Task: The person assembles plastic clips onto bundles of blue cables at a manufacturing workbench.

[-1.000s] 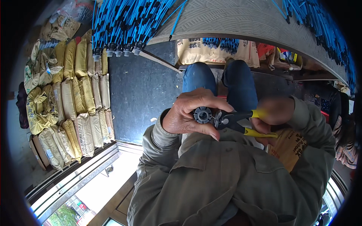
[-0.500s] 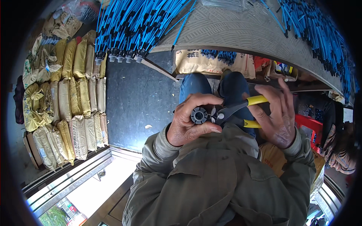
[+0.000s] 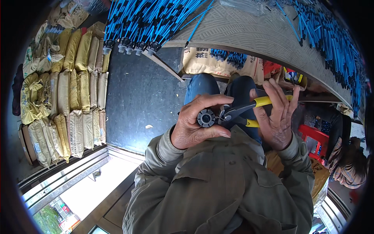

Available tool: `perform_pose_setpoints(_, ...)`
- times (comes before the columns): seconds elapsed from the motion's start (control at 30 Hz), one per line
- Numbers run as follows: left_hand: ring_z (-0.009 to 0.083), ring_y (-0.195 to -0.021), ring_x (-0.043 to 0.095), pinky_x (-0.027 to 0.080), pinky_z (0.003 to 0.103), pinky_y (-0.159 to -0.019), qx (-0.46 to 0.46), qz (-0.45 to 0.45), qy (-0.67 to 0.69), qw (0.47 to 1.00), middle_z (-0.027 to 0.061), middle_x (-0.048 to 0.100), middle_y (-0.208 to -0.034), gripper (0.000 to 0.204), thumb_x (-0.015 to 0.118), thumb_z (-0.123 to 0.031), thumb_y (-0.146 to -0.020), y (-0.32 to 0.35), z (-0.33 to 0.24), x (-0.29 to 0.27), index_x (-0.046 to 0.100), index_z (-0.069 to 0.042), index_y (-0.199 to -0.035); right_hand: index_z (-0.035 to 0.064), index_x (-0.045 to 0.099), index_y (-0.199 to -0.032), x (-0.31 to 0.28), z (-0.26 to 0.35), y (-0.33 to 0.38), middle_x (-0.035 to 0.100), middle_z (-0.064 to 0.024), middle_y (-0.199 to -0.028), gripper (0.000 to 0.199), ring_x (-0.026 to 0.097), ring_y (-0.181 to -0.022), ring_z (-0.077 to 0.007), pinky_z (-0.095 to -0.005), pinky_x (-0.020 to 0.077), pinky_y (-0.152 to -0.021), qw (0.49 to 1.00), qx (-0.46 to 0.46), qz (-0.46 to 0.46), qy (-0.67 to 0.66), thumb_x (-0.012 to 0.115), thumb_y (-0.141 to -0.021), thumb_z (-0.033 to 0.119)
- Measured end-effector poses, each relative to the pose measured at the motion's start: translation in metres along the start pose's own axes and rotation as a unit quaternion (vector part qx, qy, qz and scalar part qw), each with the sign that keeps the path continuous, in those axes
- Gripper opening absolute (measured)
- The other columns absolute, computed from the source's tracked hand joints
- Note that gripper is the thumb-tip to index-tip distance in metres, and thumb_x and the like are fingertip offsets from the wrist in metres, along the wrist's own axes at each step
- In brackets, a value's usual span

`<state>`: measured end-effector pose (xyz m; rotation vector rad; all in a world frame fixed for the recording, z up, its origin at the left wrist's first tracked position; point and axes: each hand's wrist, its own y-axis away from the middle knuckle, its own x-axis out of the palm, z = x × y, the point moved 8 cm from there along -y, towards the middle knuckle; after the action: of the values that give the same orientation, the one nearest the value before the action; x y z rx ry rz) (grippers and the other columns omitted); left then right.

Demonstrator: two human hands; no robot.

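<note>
My left hand [image 3: 186, 125] grips a round black plastic part [image 3: 200, 119] with a ribbed rim and a hole in its middle, its open end facing up. Thumb and forefinger curve past it on either side. In my right hand [image 3: 278, 123] is a pair of cutting pliers [image 3: 242, 109] with dark metal arms and yellow grips, its handles spread apart. The jaws sit right beside the black part, between my left fingertips. Whether they bite on it, I cannot make out. Both hands are in front of my chest, over my lap.
Ahead is a grey patterned tabletop [image 3: 249, 33] with bundles of blue rods with black fittings [image 3: 148, 21] and more blue rods [image 3: 331, 43] at right. Filled sacks [image 3: 80, 87] are stacked at left. A red plastic stool [image 3: 314, 136] stands at right.
The pliers' handles have swung slightly, and my right hand's fingers have shifted along the upper grip. My left hand keeps its hold on the black part. The whole view has tilted a little.
</note>
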<state>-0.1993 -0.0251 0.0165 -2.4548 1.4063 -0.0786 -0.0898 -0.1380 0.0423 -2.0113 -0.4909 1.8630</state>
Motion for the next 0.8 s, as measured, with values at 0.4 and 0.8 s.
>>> perform_pose_setpoints(0.4,0.017,-0.076,0.055,0.044,0.028,-0.071,0.053,-0.019,-0.015,0.998,0.0058,0.064,-0.1,0.06,0.082,-0.022,-0.057,0.0,-0.007,-0.001,0.061,-0.005,-0.11,0.0155,0.059,-0.106,-0.018,0.001,-0.009,0.048,-0.0074,-0.109,0.027,0.056,-0.092,-0.0227,-0.065,0.0262,-0.097,0.997,-0.061,-0.017,0.05,0.065,-0.08,0.012)
perform_pose_setpoints(0.8,0.0144,-0.072,0.054,0.044,0.027,-0.069,0.031,-0.03,0.008,0.999,0.0043,0.063,-0.088,0.06,0.083,-0.021,-0.055,0.002,-0.003,-0.003,0.062,-0.007,-0.109,0.0075,0.055,-0.1,-0.012,-0.001,-0.002,0.05,-0.0133,-0.098,0.03,0.055,-0.077,-0.0288,-0.0368,0.0444,-0.054,0.994,-0.098,0.003,-0.037,0.07,-0.074,0.006)
